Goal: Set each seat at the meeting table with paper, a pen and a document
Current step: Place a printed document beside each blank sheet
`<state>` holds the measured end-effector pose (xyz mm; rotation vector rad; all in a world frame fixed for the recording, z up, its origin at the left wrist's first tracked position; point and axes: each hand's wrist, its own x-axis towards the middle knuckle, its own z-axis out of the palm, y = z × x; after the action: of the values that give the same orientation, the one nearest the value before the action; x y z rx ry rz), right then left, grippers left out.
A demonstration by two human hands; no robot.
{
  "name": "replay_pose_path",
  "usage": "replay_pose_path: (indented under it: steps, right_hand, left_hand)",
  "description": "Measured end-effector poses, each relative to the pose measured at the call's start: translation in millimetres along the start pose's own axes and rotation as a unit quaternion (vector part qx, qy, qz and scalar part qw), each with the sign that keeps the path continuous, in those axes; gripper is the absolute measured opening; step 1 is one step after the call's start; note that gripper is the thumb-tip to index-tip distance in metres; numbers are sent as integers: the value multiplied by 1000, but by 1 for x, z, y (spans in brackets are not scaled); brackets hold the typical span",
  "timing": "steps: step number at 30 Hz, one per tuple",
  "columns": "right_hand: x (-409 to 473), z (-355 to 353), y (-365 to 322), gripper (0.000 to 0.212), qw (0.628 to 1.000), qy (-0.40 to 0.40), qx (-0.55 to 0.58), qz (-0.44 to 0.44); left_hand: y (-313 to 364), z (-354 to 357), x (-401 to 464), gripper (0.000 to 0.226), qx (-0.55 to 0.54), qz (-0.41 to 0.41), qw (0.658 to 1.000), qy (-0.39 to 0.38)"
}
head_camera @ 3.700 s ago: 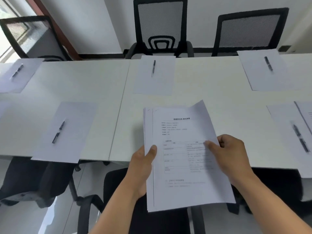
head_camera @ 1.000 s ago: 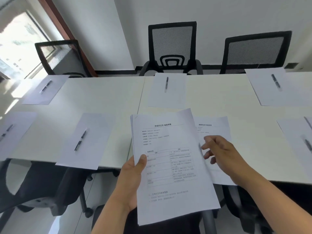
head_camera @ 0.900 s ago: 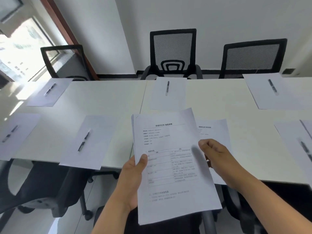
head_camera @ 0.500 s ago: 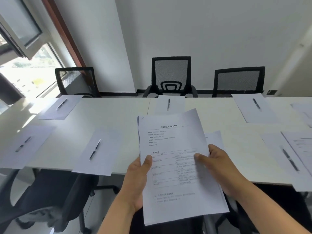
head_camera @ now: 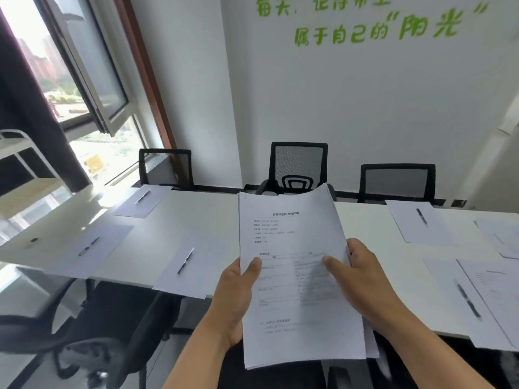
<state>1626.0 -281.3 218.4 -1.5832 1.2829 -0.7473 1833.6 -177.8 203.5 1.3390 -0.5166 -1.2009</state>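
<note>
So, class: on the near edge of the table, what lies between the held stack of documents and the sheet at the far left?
In the head view, one blank sheet carrying a pen lies between the stack and the far-left sheet.

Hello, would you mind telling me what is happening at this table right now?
A person is laying out a meeting table. Both hands hold a stack of printed documents above its near edge: the left hand grips the left side, the right hand the right. Several seats already have a blank sheet with a pen; the near right place also has a document.

Left hand [head_camera: 234,299] and right hand [head_camera: 362,279] both raised, thumbs on top, gripping.
</note>
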Motion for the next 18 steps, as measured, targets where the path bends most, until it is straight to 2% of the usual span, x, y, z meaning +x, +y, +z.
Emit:
replay_pose_path:
  steps: [6, 18]
  right_hand:
    - [-45, -10, -5, 11, 995, -48, -60, -57]
    - [-106, 17, -42, 13, 984, -113, -24, -137]
  left_hand:
    - [-6, 3, -75, 29, 28, 12, 998, 63]
    - [15, -30, -180, 30, 64, 93, 983, 145]
